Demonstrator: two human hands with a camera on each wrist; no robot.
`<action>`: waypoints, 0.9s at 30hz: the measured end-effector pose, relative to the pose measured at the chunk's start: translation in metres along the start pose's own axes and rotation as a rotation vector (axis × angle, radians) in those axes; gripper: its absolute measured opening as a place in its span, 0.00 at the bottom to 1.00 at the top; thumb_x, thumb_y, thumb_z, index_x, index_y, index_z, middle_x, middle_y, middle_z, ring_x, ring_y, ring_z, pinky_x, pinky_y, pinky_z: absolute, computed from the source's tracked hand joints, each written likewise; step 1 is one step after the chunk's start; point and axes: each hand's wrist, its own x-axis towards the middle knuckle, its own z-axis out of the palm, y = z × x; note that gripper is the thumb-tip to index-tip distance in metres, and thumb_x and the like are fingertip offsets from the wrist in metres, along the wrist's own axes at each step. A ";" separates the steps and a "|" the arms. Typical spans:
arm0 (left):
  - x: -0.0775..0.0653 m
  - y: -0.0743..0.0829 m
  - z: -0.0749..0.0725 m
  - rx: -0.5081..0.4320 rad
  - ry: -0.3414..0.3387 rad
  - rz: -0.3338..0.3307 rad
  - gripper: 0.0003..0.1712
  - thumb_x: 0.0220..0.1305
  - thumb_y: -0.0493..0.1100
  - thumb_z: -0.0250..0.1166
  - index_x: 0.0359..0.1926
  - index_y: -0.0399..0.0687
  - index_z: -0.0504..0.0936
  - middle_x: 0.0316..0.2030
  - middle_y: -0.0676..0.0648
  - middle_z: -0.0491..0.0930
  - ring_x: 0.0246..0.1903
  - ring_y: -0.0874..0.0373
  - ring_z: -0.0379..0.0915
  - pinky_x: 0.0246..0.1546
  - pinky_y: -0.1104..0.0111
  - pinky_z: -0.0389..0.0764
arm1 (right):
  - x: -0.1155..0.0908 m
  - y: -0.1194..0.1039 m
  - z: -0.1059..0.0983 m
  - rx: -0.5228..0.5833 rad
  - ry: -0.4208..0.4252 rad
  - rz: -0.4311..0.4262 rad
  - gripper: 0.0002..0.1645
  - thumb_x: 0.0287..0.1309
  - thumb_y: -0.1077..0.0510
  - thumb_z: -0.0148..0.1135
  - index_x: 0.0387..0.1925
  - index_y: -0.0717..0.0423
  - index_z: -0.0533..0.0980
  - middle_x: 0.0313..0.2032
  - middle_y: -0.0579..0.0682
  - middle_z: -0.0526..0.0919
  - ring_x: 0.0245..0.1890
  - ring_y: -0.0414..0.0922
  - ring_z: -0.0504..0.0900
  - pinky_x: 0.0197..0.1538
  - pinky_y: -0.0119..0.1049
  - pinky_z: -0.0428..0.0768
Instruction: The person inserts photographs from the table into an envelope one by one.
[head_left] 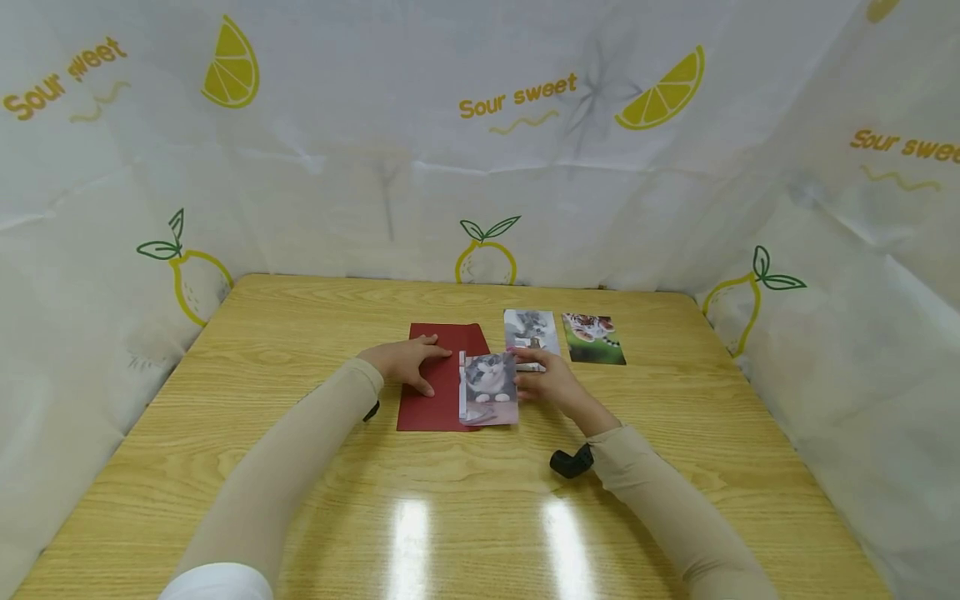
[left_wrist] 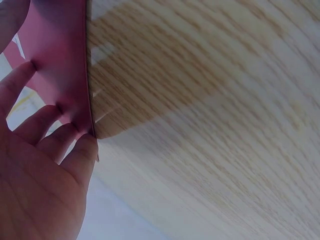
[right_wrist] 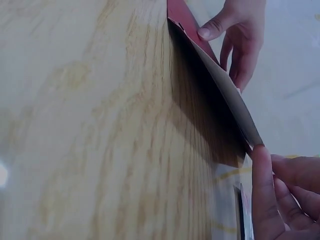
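Left hand [head_left: 407,360] is pressing the red envelope [head_left: 427,412] on the table [head_left: 225,417], fingers spread; right hand [head_left: 553,383] is pinching the cat card [head_left: 489,407] over the envelope's right side. Backdrop [head_left: 337,200] is displaying "Sour sweet."

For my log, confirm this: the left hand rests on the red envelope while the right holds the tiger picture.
Not the tiger picture: the head view shows the right hand holding the cat picture. The rest stands.
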 end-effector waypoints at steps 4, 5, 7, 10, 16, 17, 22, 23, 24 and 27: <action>0.001 0.000 0.001 -0.008 0.000 0.011 0.46 0.58 0.54 0.70 0.74 0.59 0.60 0.77 0.43 0.42 0.75 0.43 0.39 0.69 0.49 0.59 | 0.004 0.000 0.002 -0.026 0.000 -0.006 0.34 0.64 0.69 0.56 0.70 0.60 0.62 0.66 0.65 0.63 0.39 0.39 0.80 0.40 0.33 0.84; 0.001 -0.001 0.001 -0.012 0.000 0.010 0.46 0.58 0.54 0.70 0.74 0.59 0.60 0.77 0.43 0.41 0.75 0.44 0.38 0.69 0.49 0.59 | 0.005 0.000 0.003 -0.031 0.005 -0.004 0.34 0.64 0.69 0.57 0.70 0.60 0.62 0.66 0.65 0.63 0.38 0.39 0.80 0.40 0.34 0.84; 0.001 -0.001 0.002 -0.018 0.002 0.009 0.46 0.57 0.54 0.70 0.74 0.59 0.60 0.77 0.44 0.41 0.75 0.44 0.38 0.69 0.49 0.59 | 0.007 -0.001 0.004 -0.037 0.008 -0.002 0.34 0.64 0.69 0.57 0.70 0.59 0.63 0.65 0.64 0.64 0.36 0.40 0.80 0.40 0.35 0.84; 0.001 -0.001 0.002 -0.022 0.006 0.007 0.46 0.57 0.54 0.71 0.74 0.59 0.60 0.77 0.43 0.42 0.75 0.43 0.39 0.69 0.48 0.59 | 0.009 -0.002 0.005 -0.028 0.008 0.007 0.34 0.64 0.69 0.57 0.70 0.58 0.63 0.65 0.63 0.64 0.35 0.40 0.81 0.41 0.36 0.84; 0.002 -0.002 0.002 -0.021 -0.001 0.002 0.46 0.57 0.54 0.70 0.74 0.60 0.59 0.77 0.44 0.41 0.75 0.44 0.38 0.69 0.48 0.58 | 0.011 -0.003 0.010 -0.017 0.004 0.006 0.35 0.63 0.70 0.57 0.70 0.59 0.62 0.65 0.63 0.64 0.33 0.40 0.81 0.41 0.36 0.84; 0.002 -0.002 0.002 -0.020 -0.002 0.002 0.46 0.57 0.54 0.71 0.74 0.60 0.59 0.77 0.44 0.41 0.75 0.44 0.38 0.69 0.48 0.58 | 0.011 -0.004 0.011 -0.018 0.005 0.006 0.35 0.63 0.70 0.57 0.70 0.59 0.62 0.65 0.63 0.65 0.33 0.40 0.81 0.41 0.36 0.84; 0.001 -0.002 0.001 -0.016 -0.004 0.006 0.46 0.57 0.54 0.71 0.74 0.60 0.59 0.77 0.44 0.41 0.75 0.44 0.38 0.69 0.47 0.58 | 0.013 -0.008 0.015 -0.009 0.013 0.009 0.35 0.63 0.72 0.56 0.70 0.61 0.61 0.65 0.64 0.65 0.34 0.38 0.81 0.41 0.36 0.84; 0.001 -0.002 0.001 -0.014 -0.004 0.007 0.46 0.57 0.54 0.71 0.74 0.60 0.59 0.77 0.44 0.41 0.75 0.44 0.38 0.69 0.47 0.58 | 0.014 -0.009 0.016 -0.003 0.016 0.012 0.35 0.63 0.72 0.56 0.70 0.61 0.61 0.65 0.64 0.65 0.34 0.38 0.81 0.41 0.35 0.84; 0.001 -0.002 0.001 -0.014 -0.005 0.008 0.46 0.57 0.54 0.71 0.74 0.60 0.59 0.77 0.44 0.41 0.75 0.44 0.38 0.69 0.47 0.58 | 0.015 -0.009 0.016 -0.001 0.017 0.011 0.35 0.63 0.72 0.56 0.70 0.62 0.61 0.65 0.64 0.64 0.33 0.37 0.81 0.41 0.35 0.84; 0.000 -0.001 0.001 -0.011 -0.005 0.007 0.46 0.58 0.54 0.70 0.74 0.60 0.59 0.77 0.44 0.41 0.75 0.43 0.38 0.68 0.48 0.58 | 0.017 -0.011 0.019 0.003 0.022 0.012 0.35 0.62 0.73 0.56 0.70 0.63 0.61 0.65 0.65 0.64 0.32 0.37 0.80 0.39 0.34 0.84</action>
